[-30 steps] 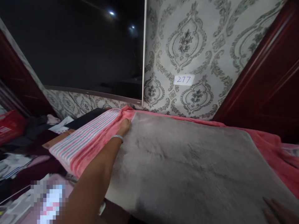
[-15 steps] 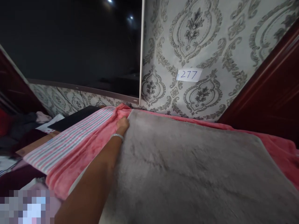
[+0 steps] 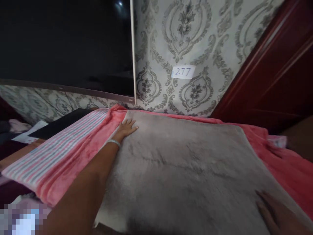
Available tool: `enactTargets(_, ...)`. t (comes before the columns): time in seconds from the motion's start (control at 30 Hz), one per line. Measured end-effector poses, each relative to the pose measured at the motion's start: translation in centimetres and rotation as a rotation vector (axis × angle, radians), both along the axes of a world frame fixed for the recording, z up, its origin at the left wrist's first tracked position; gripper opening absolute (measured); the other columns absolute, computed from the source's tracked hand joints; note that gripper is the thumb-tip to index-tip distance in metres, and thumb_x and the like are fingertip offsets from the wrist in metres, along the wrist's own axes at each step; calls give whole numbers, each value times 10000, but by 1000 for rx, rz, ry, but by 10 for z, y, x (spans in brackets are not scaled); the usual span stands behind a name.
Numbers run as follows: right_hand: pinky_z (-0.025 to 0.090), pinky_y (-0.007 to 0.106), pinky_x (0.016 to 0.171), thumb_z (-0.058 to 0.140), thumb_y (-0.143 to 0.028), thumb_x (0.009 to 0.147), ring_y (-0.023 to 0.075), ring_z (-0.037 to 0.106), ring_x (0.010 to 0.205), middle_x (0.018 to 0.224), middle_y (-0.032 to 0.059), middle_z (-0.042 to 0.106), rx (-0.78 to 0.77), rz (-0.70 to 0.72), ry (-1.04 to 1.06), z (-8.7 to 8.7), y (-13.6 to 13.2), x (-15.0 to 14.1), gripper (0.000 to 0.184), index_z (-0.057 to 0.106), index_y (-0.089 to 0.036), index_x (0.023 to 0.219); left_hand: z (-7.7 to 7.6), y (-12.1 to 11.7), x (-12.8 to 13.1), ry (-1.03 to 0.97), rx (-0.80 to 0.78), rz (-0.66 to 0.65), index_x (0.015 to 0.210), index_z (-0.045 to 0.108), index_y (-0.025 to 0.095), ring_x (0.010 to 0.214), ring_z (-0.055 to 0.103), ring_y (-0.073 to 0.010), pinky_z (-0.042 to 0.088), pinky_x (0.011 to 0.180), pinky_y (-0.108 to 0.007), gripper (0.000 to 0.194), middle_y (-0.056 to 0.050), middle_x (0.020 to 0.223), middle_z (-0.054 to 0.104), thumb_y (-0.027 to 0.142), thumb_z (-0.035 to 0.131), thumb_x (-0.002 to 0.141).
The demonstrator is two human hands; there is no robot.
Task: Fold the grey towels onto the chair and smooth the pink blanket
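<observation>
A grey plush blanket (image 3: 176, 156) lies spread out, with a few creases running across its middle. My left hand (image 3: 127, 127), a bracelet at its wrist, rests flat with fingers spread near the grey blanket's far left corner. Close to the lower right, my right hand (image 3: 278, 212) is on or just over the same blanket; it is partly cut off and slightly blurred, with thumb and fingers apart. Underneath shows a pink blanket (image 3: 288, 163), sticking out on both sides and along the far edge. Its left part meets a striped cloth (image 3: 63, 143) in pink, white and grey.
A large dark TV screen (image 3: 66, 42) stands at the patterned wall (image 3: 151, 42), which bears a paper label (image 3: 183, 71) reading 277. Dark red wood (image 3: 264, 65) slants at the right. Left of the striped cloth lie a black flat item (image 3: 63, 122) and papers.
My left hand has opened from a closed grip at the grey blanket's corner and now lies flat on it. My right hand has come into view at the lower right. The view has shifted right.
</observation>
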State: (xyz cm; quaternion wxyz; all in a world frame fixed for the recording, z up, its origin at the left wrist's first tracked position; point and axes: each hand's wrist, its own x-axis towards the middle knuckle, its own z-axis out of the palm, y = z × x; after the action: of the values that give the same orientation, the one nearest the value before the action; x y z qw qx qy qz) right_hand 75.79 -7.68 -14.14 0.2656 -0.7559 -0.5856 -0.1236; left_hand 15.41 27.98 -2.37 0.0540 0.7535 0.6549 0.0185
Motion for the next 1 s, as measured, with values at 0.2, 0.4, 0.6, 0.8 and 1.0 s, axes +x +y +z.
enactTargets(0.2, 478, 574, 1056, 339, -586, 927, 347, 619, 1190, 1262, 155, 676, -17, 8, 27, 20, 3, -31, 605, 677, -167, 1204, 25, -18, 8, 57, -61, -30, 1580, 367, 222, 1502, 314, -355, 269, 1189, -590, 633, -148, 1630, 354, 473, 342, 1000)
enactTargets(0.4, 462, 518, 1053, 360, -398, 964, 308, 594, 1215, 1275, 153, 671, -151, -81, 28, 52, 17, -52, 481, 659, -161, 1258, -8, -106, 44, 41, 56, -394, 1586, 348, 288, 1532, 249, -341, 254, 1198, -577, 647, -90, 1663, 297, 535, 349, 987)
enactTargets(0.6, 298, 511, 1187, 330, -399, 1030, 287, 277, 1506, 1629, 104, 339, -343, 184, 5, 94, 66, -156, 573, 400, -193, 1560, -31, -182, 83, 27, 155, -531, 1584, 352, 292, 1543, 203, -367, 198, 1203, -642, 644, -81, 1675, 250, 545, 362, 992)
enactTargets(0.8, 202, 558, 1219, 313, -503, 1046, 299, 197, 1533, 1674, 38, 230, -471, 335, -63, 90, 75, -192, 588, 341, -289, 1593, -26, -194, 94, 35, 187, -491, 1568, 389, 288, 1544, 209, -348, 206, 1209, -627, 618, -66, 1662, 293, 512, 376, 993)
enactTargets(1.0, 246, 549, 1200, 293, -488, 1046, 303, 250, 1515, 1663, 81, 260, -561, -119, -53, 87, 25, -66, 605, 345, -231, 1592, -20, -195, 93, 43, 184, -482, 1543, 440, 226, 1537, 242, -333, 225, 1213, -603, 614, -89, 1645, 329, 466, 357, 985)
